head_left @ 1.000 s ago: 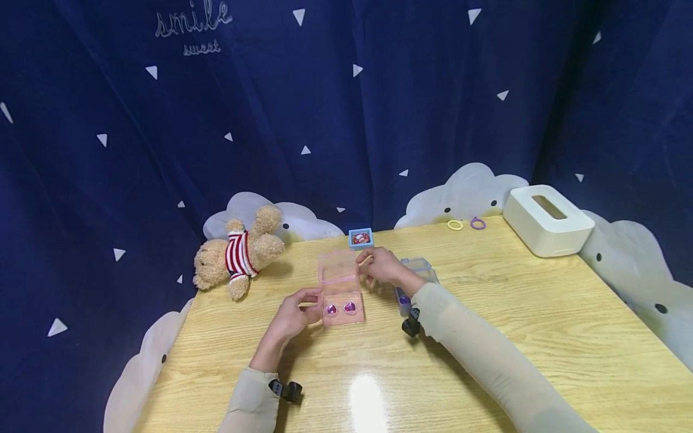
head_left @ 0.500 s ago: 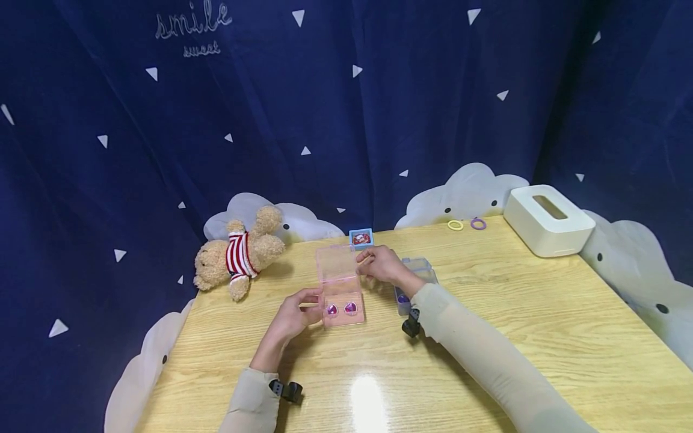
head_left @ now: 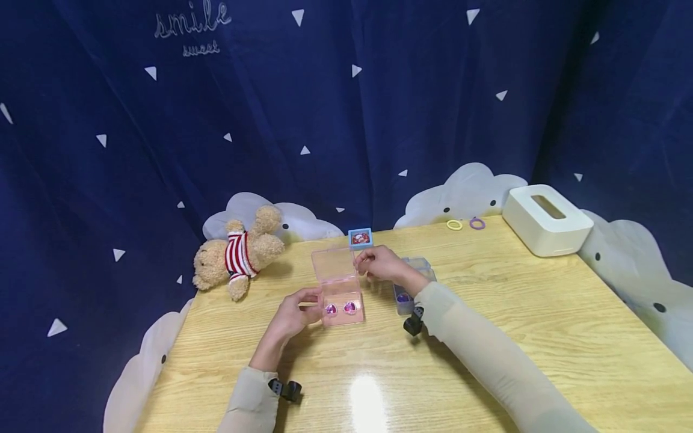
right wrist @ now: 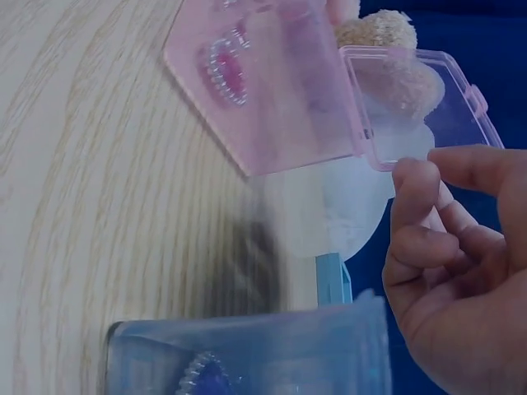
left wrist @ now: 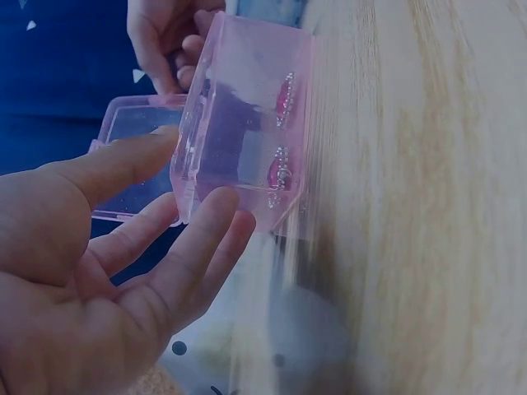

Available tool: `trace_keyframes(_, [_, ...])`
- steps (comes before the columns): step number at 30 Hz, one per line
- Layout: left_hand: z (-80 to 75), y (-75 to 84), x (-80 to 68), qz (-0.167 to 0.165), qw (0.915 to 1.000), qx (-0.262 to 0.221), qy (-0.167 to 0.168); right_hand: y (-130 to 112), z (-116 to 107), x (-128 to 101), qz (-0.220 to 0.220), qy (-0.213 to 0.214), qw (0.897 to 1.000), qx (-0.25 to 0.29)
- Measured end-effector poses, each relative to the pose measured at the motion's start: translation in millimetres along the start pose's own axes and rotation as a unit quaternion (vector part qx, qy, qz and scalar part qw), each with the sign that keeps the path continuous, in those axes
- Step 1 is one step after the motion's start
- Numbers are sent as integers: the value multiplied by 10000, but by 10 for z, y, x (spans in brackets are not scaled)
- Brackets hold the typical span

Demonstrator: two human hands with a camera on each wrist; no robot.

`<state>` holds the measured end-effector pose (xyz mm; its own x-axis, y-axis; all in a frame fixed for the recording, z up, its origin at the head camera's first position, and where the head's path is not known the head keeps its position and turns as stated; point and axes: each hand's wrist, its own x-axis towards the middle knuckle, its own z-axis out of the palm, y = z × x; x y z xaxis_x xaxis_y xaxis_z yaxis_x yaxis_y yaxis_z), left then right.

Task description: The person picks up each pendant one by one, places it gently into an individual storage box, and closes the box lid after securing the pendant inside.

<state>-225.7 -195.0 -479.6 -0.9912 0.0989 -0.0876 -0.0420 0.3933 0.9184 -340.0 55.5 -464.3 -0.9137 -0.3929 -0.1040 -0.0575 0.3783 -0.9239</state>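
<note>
A clear pink box lies on the wooden table, and two purple heart gems rest in its base. Its lid stands tilted up at the far side. My left hand holds the base at its left side, with thumb and fingers against the pink box. My right hand pinches the lid's right edge. In the right wrist view the fingertips touch the corner of the lid.
A clear blue box holding a purple piece sits just right of my right hand. A small blue box is behind the lid. A teddy bear lies at the left. A white tissue box and two hair rings sit at the back right.
The pink lid has swung up from lying back to a more upright tilt, and my right hand has moved slightly left with it. My left hand has stayed on the base.
</note>
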Motion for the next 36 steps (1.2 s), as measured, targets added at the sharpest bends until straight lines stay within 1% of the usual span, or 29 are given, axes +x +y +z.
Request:
trace_keyframes(3, [-2,3,4,-31,10000,46,16,-21,-18,-21,63,-219,9994,263])
trace_keyframes(8, [2,-1,12,-25,9999,130,58,-50,-52,-72,150,-569,9976,354])
trace_keyframes(16, [12,1,11,44,9998,145,150,-108,-96,-174,273,-961,9933,577])
trace_keyframes(20, [-2,7,-3,60,9997,227,65,-117,-98,-213,223,-1064,9932,424])
trace_keyframes(24, [-10,0,-15,-3,9998,204,-21,-88,-81,-223,98,-1124,9935,169])
trace_keyframes(29, [-16,-7,-27,-113,9999,90,-46,-79,-57,-251,90,-1237,9923,-33])
trace_keyframes(33, [-23,-6,-23,-71,10000,-58,-33,-91,-40,-272,137,-1215,9925,-86])
trace_keyframes(36, [-24,-3,-22,-64,9998,-164,-14,-104,-34,-281,116,-1187,9926,-234])
